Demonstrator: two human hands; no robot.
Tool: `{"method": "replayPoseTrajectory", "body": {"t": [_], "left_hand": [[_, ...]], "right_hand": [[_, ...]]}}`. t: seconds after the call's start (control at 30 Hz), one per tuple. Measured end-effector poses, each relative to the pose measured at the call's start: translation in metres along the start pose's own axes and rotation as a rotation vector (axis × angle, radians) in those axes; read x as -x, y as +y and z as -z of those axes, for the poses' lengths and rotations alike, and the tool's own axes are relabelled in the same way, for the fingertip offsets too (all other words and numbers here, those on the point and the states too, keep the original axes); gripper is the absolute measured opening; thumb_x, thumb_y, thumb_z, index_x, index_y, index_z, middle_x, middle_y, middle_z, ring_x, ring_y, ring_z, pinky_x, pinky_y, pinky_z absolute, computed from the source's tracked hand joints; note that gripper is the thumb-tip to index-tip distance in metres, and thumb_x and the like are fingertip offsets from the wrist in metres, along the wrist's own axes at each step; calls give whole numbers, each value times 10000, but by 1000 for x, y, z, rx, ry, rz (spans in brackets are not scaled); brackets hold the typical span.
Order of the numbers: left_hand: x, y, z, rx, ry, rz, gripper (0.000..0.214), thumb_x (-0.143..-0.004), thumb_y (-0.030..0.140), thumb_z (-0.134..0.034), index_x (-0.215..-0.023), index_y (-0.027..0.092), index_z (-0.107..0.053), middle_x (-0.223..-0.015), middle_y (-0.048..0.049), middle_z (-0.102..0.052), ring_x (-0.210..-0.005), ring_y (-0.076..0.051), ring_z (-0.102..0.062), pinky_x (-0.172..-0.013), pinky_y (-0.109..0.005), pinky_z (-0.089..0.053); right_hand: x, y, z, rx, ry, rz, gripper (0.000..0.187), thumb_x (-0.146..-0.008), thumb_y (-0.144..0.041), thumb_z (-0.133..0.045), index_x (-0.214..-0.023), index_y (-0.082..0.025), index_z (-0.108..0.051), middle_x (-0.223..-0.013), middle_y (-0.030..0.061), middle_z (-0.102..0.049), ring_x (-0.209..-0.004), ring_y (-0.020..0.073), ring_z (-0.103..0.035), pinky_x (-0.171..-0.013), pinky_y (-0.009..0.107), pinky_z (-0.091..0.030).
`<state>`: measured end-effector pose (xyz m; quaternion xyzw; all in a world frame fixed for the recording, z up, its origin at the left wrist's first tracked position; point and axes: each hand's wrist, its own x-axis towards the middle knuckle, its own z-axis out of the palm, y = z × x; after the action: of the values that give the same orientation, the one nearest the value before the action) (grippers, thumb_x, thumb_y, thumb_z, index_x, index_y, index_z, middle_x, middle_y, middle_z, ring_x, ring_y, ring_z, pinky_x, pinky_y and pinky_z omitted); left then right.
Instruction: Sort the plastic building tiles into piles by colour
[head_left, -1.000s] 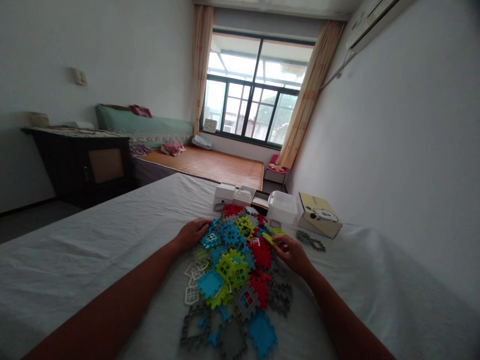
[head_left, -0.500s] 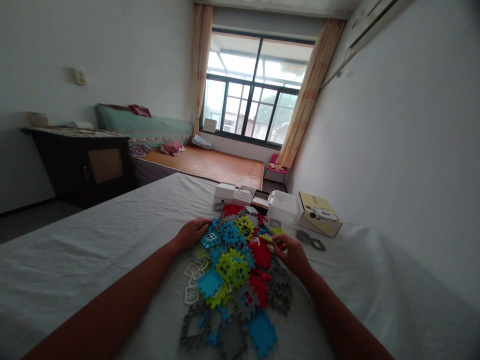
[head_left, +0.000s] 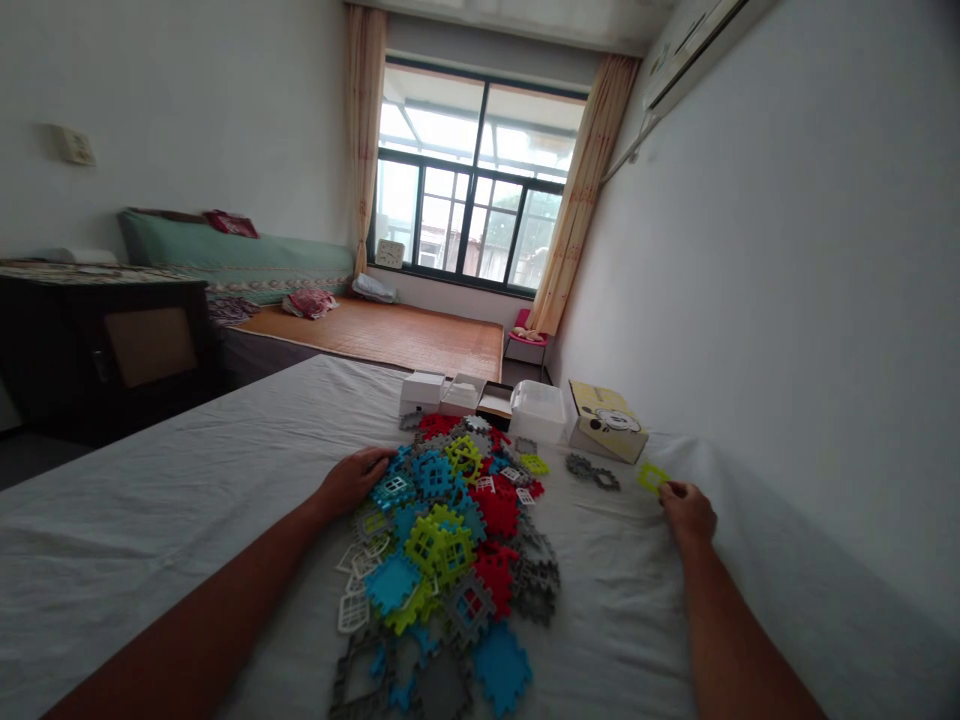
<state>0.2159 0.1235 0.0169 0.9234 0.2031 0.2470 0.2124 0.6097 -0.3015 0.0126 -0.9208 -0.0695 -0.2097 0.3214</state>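
A heap of toothed plastic square pieces (head_left: 450, 540) in blue, red, lime and grey lies on a white sheet (head_left: 187, 500). My left hand (head_left: 352, 480) rests with curled fingers on the heap's left edge, touching blue pieces. My right hand (head_left: 686, 510) is out to the right of the heap, fingers pinched on a lime square frame piece (head_left: 651, 477) at the sheet. Two grey pieces (head_left: 592, 470) lie between that hand and the heap.
White boxes (head_left: 442, 392), a clear lidded tub (head_left: 536, 408) and a yellow cartoon-print box (head_left: 606, 420) stand at the far edge. A dark cabinet (head_left: 112, 345) is on the left, a white wall close on the right, a window beyond.
My right hand has left the heap with a lime piece and moved right, to the sheet near the yellow box. The view swung right. My left hand stayed put.
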Motion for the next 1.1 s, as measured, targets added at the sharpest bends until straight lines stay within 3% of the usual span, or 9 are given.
{"method": "replayPoseTrajectory", "body": {"t": [0.13, 0.27, 0.4, 0.53, 0.77, 0.87, 0.93, 1.0, 1.1], "left_hand": [[0, 0, 1, 9, -1, -1, 446, -810, 451, -347, -1078, 210, -610, -1094, -28, -633, -996, -198, -574, -878, -269, -421], [0, 0, 1, 8, -12, -7, 447, -811, 451, -344, -1081, 209, -605, -1098, -32, -629, -1001, -201, -569, -879, -275, -420], [0, 2, 3, -2, -29, -1, 444, -810, 450, -347, -1088, 212, -598, -1110, -32, -621, -1008, -199, -565, -893, -276, -412], [1, 3, 4, 4, -23, 2, 445, -805, 448, -353, -1090, 210, -599, -1108, -35, -623, -1010, -202, -562, -897, -284, -412], [2, 4, 2, 10, 0, 10, 420, -806, 430, -358, -1072, 224, -610, -1094, -26, -633, -1009, -196, -565, -906, -287, -411], [3, 7, 3, -2, 0, 12, 427, -804, 429, -357, -1069, 211, -613, -1086, -31, -636, -1005, -197, -570, -902, -283, -414], [3, 9, 4, -7, -1, 3, 433, -805, 419, -354, -1067, 194, -616, -1079, -43, -639, -997, -201, -574, -897, -286, -417], [3, 11, 5, -8, -1, -3, 433, -803, 411, -355, -1064, 188, -618, -1078, -49, -639, -993, -207, -575, -890, -293, -421], [4, 12, 5, -11, 3, -5, 427, -802, 401, -356, -1059, 186, -621, -1078, -51, -637, -996, -208, -572, -883, -294, -423]], "right_hand": [[-9, 37, 5, 101, -3, -125, 370, -666, -356, -516, -898, -98, -647, -732, 147, -661, -738, 302, -616, -659, 386, -454], [-11, 43, -2, 146, 24, -94, 485, -727, -327, -469, -1122, -57, -549, -969, 186, -625, -959, 308, -554, -782, 393, -430], [-7, 42, -12, 179, -57, 42, 398, -745, -316, -472, -1111, -206, -583, -1141, 111, -571, -1069, 276, -488, -876, 408, -377], [-2, 42, -17, 202, -132, 88, 353, -757, -380, -461, -1042, -258, -630, -1108, 97, -594, -996, 306, -522, -799, 457, -405], [-3, 32, -15, 173, -94, 142, 432, -735, -381, -486, -1059, -124, -613, -977, 161, -625, -915, 270, -566, -763, 358, -437], [0, 7, -12, 144, -20, 145, 428, -770, -341, -433, -1099, -106, -573, -1063, 177, -596, -937, 259, -563, -764, 357, -437], [11, -27, -8, 35, -49, 219, 379, -786, -345, -422, -1057, -140, -590, -1020, 132, -625, -863, 223, -590, -752, 332, -443], [35, -70, -4, -181, -215, 376, 330, -785, -383, -448, -961, -167, -623, -909, 81, -662, -771, 192, -607, -727, 306, -454], [86, -135, 5, -442, -647, 649, 334, -786, -443, -474, -924, -184, -633, -821, 42, -672, -702, 167, -605, -673, 286, -472]]}}
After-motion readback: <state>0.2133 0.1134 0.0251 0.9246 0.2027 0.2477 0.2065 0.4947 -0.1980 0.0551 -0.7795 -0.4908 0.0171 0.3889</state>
